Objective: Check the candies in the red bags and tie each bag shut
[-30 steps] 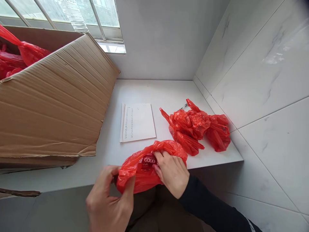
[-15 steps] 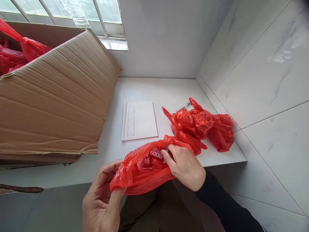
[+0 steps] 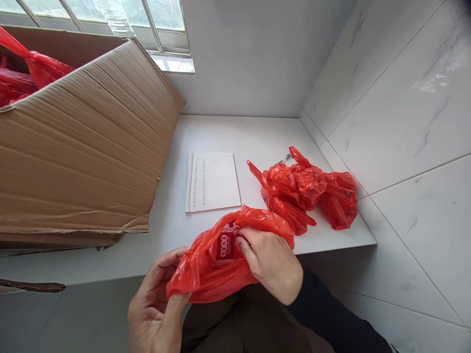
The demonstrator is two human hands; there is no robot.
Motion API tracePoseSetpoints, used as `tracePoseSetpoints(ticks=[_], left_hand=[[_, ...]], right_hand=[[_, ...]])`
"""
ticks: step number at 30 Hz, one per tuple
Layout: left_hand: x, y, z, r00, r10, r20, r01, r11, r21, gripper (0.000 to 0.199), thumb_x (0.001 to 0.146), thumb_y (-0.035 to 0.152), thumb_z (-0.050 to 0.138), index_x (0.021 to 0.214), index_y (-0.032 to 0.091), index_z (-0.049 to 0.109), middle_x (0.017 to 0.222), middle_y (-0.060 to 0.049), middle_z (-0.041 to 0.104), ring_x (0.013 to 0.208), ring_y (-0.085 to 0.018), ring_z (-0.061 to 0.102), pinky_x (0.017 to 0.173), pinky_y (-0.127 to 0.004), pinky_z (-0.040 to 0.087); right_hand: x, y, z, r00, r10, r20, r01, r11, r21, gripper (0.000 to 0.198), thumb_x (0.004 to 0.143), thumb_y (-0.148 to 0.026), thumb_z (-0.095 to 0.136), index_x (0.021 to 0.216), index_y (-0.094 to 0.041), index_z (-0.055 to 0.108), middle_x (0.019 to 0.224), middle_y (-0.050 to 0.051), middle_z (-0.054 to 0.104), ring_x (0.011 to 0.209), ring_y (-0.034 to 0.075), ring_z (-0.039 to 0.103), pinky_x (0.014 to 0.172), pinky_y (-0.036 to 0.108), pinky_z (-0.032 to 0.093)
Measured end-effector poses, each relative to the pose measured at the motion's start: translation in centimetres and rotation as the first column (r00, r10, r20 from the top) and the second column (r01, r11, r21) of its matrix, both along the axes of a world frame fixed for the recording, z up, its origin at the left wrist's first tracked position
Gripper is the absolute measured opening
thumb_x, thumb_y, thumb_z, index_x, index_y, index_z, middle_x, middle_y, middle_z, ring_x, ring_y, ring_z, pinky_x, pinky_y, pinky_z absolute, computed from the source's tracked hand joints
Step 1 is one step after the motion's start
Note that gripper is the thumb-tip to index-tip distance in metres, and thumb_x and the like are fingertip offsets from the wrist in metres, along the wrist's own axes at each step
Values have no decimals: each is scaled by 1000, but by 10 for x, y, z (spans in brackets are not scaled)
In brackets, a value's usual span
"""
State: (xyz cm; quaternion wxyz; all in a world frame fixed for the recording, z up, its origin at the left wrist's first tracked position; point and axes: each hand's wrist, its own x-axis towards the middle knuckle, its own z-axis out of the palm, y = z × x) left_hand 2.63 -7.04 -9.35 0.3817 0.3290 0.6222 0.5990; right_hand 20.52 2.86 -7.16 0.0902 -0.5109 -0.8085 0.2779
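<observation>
A red plastic bag with its mouth spread wide is held at the front edge of the counter. My left hand grips its left rim between thumb and fingers. Into the opening reaches my right hand, fingers bent and their tips partly hidden among the contents. Small dark red printed packets with white lettering lie inside the bag, close to my right fingertips. Whether those fingers pinch one of the packets is hard to see.
An open cardboard box holding red plastic bags stands at the left. Behind my hands lies a notebook with handwritten columns. Crumpled red bags sit at the right, partly covering a pen, near the tiled wall.
My right hand has shifted left and deeper into the bag. The packets inside have moved, with a different printed face now showing. My left hand keeps its hold on the rim.
</observation>
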Motion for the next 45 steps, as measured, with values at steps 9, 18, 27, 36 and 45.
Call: tracePoseSetpoints(ticks=[9, 18, 27, 36, 45], left_hand=[[1, -2, -8, 1000, -4, 13, 4, 1000, 3, 31, 87, 36, 72, 116, 26, 66, 122, -4, 68, 115, -26, 63, 87, -25, 58], [2, -3, -10, 999, -2, 44, 2, 1000, 8, 30, 86, 33, 73, 114, 25, 67, 124, -4, 67, 113, -27, 64, 84, -26, 59], [11, 2, -2, 998, -26, 62, 24, 999, 26, 30, 87, 34, 73, 115, 26, 66, 121, -4, 67, 108, -24, 66, 81, -23, 59], [8, 3, -3, 995, 6, 103, -9, 999, 33, 24, 88, 32, 72, 110, 26, 67, 119, -3, 67, 108, -23, 65, 81, -23, 58], [10, 10, 2, 996, 0, 90, -3, 999, 34, 23, 88, 37, 72, 109, 27, 68, 115, -3, 68, 105, -22, 66, 81, -23, 60]], right_hand=[[-14, -2, -12, 984, 105, 142, -127, 979, 159, 41, 95, -17, 63, 135, -19, 53, 103, 5, 68, 86, 25, 69, 66, 36, 48], [-2, 1, 2, 981, 5, 192, -51, 970, 236, 13, 97, -18, 58, 107, -19, 65, 108, 8, 64, 99, 27, 63, 71, 39, 54], [-45, -2, -17, 965, 88, 248, -148, 960, 237, 17, 89, -21, 70, 104, -13, 66, 107, 14, 65, 101, 31, 59, 83, 43, 55], [-27, 8, -12, 997, -53, -58, 58, 994, 96, 15, 92, -17, 54, 100, -17, 67, 95, 8, 69, 90, 26, 65, 79, 36, 51], [0, 21, -7, 889, -137, -436, 33, 971, -238, 26, 104, -27, 45, 92, -20, 67, 75, -2, 67, 68, 16, 63, 63, 27, 47]])
